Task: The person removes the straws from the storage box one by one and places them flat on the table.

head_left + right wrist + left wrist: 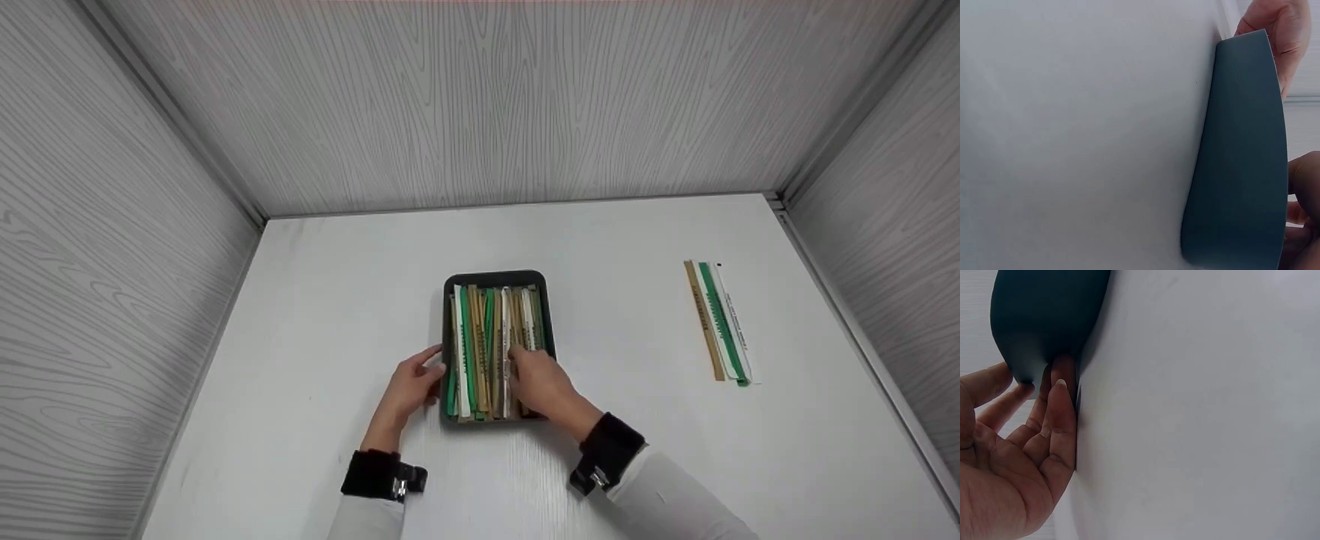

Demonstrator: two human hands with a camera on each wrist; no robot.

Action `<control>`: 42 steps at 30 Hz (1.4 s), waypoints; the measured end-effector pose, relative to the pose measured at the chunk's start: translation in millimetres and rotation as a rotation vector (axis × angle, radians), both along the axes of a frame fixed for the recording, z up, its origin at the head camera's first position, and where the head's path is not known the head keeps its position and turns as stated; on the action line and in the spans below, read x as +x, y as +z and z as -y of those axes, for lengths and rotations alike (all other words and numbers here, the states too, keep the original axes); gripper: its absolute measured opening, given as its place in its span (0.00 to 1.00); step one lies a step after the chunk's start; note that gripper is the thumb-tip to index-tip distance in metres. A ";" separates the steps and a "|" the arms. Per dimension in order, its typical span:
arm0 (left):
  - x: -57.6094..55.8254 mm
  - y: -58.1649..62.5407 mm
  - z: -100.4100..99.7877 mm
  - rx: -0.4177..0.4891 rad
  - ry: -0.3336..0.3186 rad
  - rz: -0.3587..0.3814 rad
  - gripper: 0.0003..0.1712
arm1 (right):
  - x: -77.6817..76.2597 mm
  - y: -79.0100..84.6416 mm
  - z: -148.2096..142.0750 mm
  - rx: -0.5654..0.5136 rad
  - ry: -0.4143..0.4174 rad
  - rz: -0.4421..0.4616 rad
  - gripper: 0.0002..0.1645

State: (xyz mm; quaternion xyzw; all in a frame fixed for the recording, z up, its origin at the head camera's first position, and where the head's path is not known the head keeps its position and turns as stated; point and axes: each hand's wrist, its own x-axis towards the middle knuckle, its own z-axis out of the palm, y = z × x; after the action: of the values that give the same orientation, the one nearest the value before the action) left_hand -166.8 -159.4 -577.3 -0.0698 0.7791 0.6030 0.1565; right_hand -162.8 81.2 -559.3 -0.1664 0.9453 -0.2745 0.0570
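A dark green rectangular tray [550, 322] holds many long, slim packets [480, 337] in white, green and brown, with print on some. My left hand [411, 382] is at the tray's left side, its fingers touching the outer wall. In the left wrist view its fingers [1061, 413] lie extended at the dark wall [1050, 315], low by the table. Over the tray's right part, my right hand [544, 381] reaches in among the packets. The tray's wall [1241, 157] hides its fingertips in the right wrist view; I cannot tell whether they pinch a packet.
To the right on the white table [337, 300] lies a loose group of packets: a brown one [703, 319], a green one [724, 322] and white ones [735, 319] beside them. Grey wood-grain panels [487, 105] stand at the back and both sides.
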 end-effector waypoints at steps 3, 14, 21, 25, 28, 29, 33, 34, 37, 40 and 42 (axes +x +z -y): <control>-1.2 0.0 0.1 0.000 0.002 0.006 0.26 | -0.2 2.6 -1.7 -0.007 -0.002 0.012 0.15; -0.9 -0.2 0.4 -0.015 0.007 -0.010 0.26 | -6.4 24.0 -18.6 -0.072 -0.090 0.132 0.25; 0.4 0.0 0.8 -0.019 0.002 -0.006 0.26 | -10.0 47.2 -61.0 -0.183 -0.100 0.165 0.23; 0.7 0.8 0.5 -0.016 0.003 0.003 0.26 | -11.0 56.6 -98.7 -0.213 -0.121 0.119 0.22; 0.4 1.5 0.5 -0.016 0.005 0.006 0.26 | -12.3 59.1 -126.8 -0.208 -0.150 0.099 0.23; 0.4 1.9 0.3 -0.015 0.005 0.009 0.26 | -12.9 59.3 -135.9 -0.203 -0.163 0.095 0.23; 0.7 2.5 -0.1 -0.011 0.007 0.019 0.26 | -15.9 55.8 -171.7 -0.157 -0.248 0.112 0.25; 0.7 2.5 -0.1 -0.011 0.005 0.018 0.26 | -17.1 54.1 -180.1 -0.141 -0.273 0.118 0.25; 1.0 2.1 0.2 -0.010 0.007 0.014 0.26 | -21.0 48.7 -202.0 -0.091 -0.340 0.148 0.26; 1.1 0.4 0.8 -0.009 0.009 0.008 0.26 | -25.0 43.4 -219.0 -0.051 -0.384 0.172 0.26; 1.6 -0.9 0.9 -0.007 0.007 0.006 0.26 | -26.7 40.2 -227.5 -0.034 -0.413 0.202 0.26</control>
State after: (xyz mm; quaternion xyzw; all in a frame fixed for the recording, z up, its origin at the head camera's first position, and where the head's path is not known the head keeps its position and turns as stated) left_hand -165.1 -160.4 -578.2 -0.0750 0.7806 0.6004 0.1565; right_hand -189.5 308.7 -519.0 0.0582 0.9441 -0.3114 0.0911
